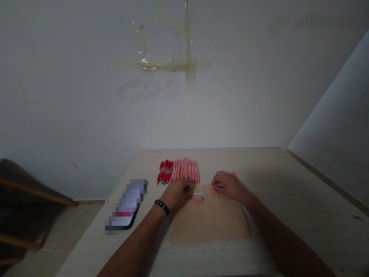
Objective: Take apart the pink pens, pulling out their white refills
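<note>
My left hand (179, 192), with a black band on its wrist, is closed in a pinch over the left part of a brown sheet (210, 223). What its fingers hold is too small to make out. Just below them lie a thin white stick (198, 193) and a pink pen barrel (195, 200), both partly behind the hand. My right hand (227, 185) is closed in a pinch at the sheet's upper right. A small pink piece (215, 191) shows under its fingertips, and another pink thing (234, 175) appears behind its knuckles. Whatever it grips is unclear.
A row of pink pen barrels (186, 170) lies beyond my left hand, beside several red pen parts (165, 177) with grey tips. To the left is a phone (128, 207) with a blurred screen. The pale table (288, 200) meets a taped wall behind.
</note>
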Motion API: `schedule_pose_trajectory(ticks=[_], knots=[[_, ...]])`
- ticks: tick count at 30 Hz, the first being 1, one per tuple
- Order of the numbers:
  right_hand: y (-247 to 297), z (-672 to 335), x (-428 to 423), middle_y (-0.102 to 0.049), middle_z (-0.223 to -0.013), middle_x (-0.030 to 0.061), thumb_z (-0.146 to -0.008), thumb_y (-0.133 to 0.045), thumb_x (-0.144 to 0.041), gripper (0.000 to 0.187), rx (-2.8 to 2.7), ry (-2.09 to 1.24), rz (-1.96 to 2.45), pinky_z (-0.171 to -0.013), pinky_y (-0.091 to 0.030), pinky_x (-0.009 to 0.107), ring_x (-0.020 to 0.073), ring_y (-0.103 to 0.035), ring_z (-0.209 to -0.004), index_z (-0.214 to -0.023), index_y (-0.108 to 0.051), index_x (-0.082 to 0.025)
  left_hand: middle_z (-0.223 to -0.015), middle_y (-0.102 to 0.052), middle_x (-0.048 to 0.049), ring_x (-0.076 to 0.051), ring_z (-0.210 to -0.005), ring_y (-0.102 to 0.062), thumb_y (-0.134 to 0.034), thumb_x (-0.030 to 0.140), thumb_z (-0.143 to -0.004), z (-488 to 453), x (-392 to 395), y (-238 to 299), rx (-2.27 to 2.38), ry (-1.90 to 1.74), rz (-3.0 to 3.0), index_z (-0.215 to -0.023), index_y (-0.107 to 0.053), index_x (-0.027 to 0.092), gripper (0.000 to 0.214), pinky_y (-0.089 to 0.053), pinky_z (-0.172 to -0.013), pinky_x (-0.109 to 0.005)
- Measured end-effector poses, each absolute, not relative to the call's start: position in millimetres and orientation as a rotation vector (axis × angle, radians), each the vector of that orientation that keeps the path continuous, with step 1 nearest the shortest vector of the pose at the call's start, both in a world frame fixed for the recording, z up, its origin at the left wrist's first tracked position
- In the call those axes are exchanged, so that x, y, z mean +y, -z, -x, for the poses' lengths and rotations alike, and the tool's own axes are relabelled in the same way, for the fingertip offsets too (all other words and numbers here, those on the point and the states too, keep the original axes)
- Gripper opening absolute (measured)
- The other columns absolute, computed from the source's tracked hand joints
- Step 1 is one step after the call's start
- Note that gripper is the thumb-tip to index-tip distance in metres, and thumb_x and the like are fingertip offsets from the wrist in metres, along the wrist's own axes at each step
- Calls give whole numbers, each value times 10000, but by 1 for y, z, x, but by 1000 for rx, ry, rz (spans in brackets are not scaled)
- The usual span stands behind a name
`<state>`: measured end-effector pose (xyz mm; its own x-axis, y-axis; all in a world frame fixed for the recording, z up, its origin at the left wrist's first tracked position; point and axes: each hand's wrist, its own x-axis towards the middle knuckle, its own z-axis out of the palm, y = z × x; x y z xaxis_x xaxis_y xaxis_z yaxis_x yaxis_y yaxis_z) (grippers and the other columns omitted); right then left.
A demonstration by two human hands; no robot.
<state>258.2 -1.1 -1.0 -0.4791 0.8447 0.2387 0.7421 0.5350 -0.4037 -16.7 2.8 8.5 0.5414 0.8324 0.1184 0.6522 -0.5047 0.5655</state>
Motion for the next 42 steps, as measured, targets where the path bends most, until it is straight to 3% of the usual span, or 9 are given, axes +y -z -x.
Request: schedule_pose_trajectory(ticks=[7, 21, 27, 33, 42], knots=[[0, -259, -2, -640, -876, 29, -823, -678, -194, 37, -2349, -341, 1299, -754, -395, 274, 177, -565, -849, -850, -652, -196, -853, -664, -24, -143, -749, -567, -638, 203, -785, 13, 0, -14, 1174, -554, -2364, -774, -650, 171, 36, -355, -649, -234], [-4, -254, -3, -631, -856, 33, -864, -638, -195, 29, -2366, -326, 1234, -752, -397, 279, 178, -556, -835, -836, -641, -185, -781, -617, -22, -144, -696, -519, -631, 567, -830, 13, -5, -23, 1050, -361, -2405, -780, -645, 173, 398, -287, -583, -236], [-7, -247, -7, -635, -879, 32, -860, -634, -175, 20, -2374, -382, 1173, -773, -401, 285, 180, -563, -858, -852, -626, -191, -822, -640, -20, -145, -718, -546, -698, 424, -796, 14, -5, -23, 994, -272, -2494, -792, -654, 181, 248, -310, -603, -233], [-8, -239, -13, -638, -882, 30, -880, -638, -235, 50, -2387, -433, 1110, -787, -403, 286, 175, -570, -863, -857, -628, -191, -790, -631, -33, -145, -698, -538, -620, 543, -841, 11, -8, -25, 1036, -323, -2480, -765, -652, 176, 377, -320, -596, -234], [-8, -227, -19, -645, -892, 24, -851, -672, -270, 95, -2465, -499, 1063, -781, -400, 281, 175, -575, -864, -917, -668, -202, -832, -645, -26, -145, -726, -544, -676, 330, -800, 1, -11, -28, 1072, -414, -2447, -814, -646, 173, 160, -312, -600, -225]])
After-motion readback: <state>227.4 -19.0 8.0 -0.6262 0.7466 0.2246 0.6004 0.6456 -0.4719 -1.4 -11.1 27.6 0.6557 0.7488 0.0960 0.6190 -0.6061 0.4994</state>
